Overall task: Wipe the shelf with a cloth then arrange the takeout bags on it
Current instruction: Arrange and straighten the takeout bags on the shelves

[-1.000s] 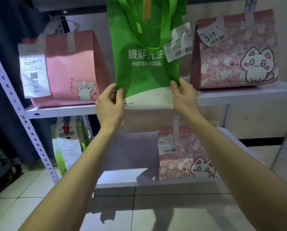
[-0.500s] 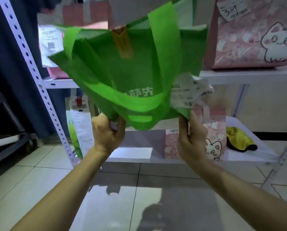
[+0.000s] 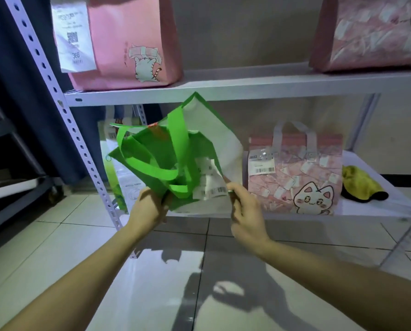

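From the head camera, I hold the green non-woven fabric tote bag (image 3: 147, 158) up in front of me, in the air before the gap between the two shelves. It is tipped over, with its white base panel turned up toward 1 o'clock and its loop handles flopped across the front.

My left hand (image 3: 147, 209) is curled tight round the bag's bunched lower corner, and the bag rises from it toward 12 o'clock. My right hand (image 3: 245, 211) pinches the other corner between thumb and fingers, just beside the crumpled white barcode receipt (image 3: 209, 185) stuck to the bag. From this hand the bag spreads toward 10 o'clock. Between my two hands the fabric sags.

Behind the bag runs the white metal lower shelf (image 3: 378, 212). On it, at 3 o'clock from my right hand, stands the pink cat-print takeout bag (image 3: 295, 177), upright. Farther along at 3 o'clock lies the crumpled yellow cloth (image 3: 357, 185), apart from that bag. A green-and-white bag (image 3: 118, 185) stands at 9 o'clock from my left hand, mostly hidden.

The white metal upper shelf (image 3: 235, 89) crosses at 12 o'clock. It carries the plain pink bag with a cat drawing (image 3: 132, 39) at 11 o'clock and another pink patterned bag (image 3: 371, 32) at 1 o'clock, well apart. The perforated grey upright post (image 3: 63, 111) slants down at 9 o'clock onto the pale tiled floor (image 3: 56, 247).
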